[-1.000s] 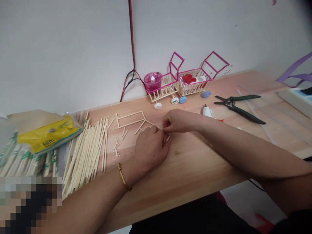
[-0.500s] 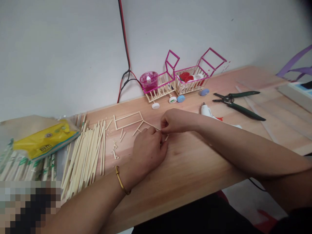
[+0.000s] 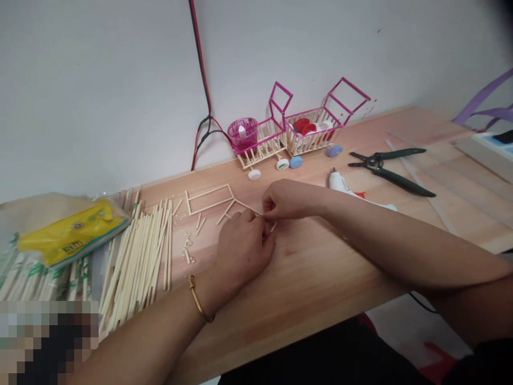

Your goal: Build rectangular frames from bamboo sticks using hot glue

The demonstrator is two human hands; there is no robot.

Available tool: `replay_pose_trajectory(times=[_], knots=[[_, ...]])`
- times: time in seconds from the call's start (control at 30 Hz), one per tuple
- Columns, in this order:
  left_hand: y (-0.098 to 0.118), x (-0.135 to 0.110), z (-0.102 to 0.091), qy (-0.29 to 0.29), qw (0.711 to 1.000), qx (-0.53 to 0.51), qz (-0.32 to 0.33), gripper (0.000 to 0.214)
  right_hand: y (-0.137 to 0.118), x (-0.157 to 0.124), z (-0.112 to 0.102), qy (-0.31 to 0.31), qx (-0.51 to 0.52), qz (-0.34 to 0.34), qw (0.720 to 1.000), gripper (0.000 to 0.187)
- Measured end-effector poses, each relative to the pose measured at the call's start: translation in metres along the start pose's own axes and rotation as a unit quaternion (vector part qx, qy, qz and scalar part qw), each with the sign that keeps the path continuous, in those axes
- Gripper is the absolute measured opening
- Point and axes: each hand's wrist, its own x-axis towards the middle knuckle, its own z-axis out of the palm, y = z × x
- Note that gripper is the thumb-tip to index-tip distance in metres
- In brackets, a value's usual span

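Note:
My left hand (image 3: 242, 248) rests on the wooden table (image 3: 320, 267), fingers curled and pinched on short wooden sticks of a small stick frame (image 3: 236, 206). My right hand (image 3: 286, 199) meets it from the right, fingertips pinched on the same sticks where the hands touch. A gold bangle (image 3: 197, 299) circles my left wrist. Just beyond the hands lies a finished rectangular stick frame (image 3: 208, 197). What lies under my left palm is hidden.
A spread of long wooden sticks (image 3: 140, 251) lies at left beside a yellow packet (image 3: 68, 235). Two pink-edged stick carts (image 3: 288, 133) stand by the wall. A white glue gun (image 3: 340, 183) and green pliers (image 3: 385, 170) lie at right. A red-black cable (image 3: 200, 80) hangs down the wall.
Both hands stay pinched on the sticks in the same spot. The view has shifted slightly, so everything sits a little further left in the picture.

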Motion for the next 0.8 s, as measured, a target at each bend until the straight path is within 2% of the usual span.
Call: replay_pose_trajectory(times=[0.27, 0.47, 0.57, 0.67, 0.8], knots=[[0.000, 0.001, 0.000, -0.002, 1.000, 0.005, -0.001, 0.019, 0.000, 0.000, 0.000, 0.004, -0.007, 0.000, 1.000, 0.019], [-0.005, 0.000, -0.004, 0.003, 0.997, -0.073, 0.002, 0.025, 0.001, -0.001, 0.000, 0.000, 0.004, -0.004, 1.000, 0.020], [-0.010, 0.002, -0.007, 0.043, 0.995, -0.093, -0.006, 0.026, 0.001, -0.002, -0.001, -0.001, -0.002, -0.014, 1.000, 0.024], [-0.017, 0.005, -0.010, 0.109, 0.990, -0.089, -0.020, 0.026, 0.000, -0.005, -0.005, 0.006, -0.010, -0.022, 1.000, 0.029], [-0.030, 0.009, -0.015, 0.182, 0.980, -0.074, -0.036, 0.018, 0.001, -0.014, -0.020, 0.036, -0.016, -0.031, 0.999, 0.029]])
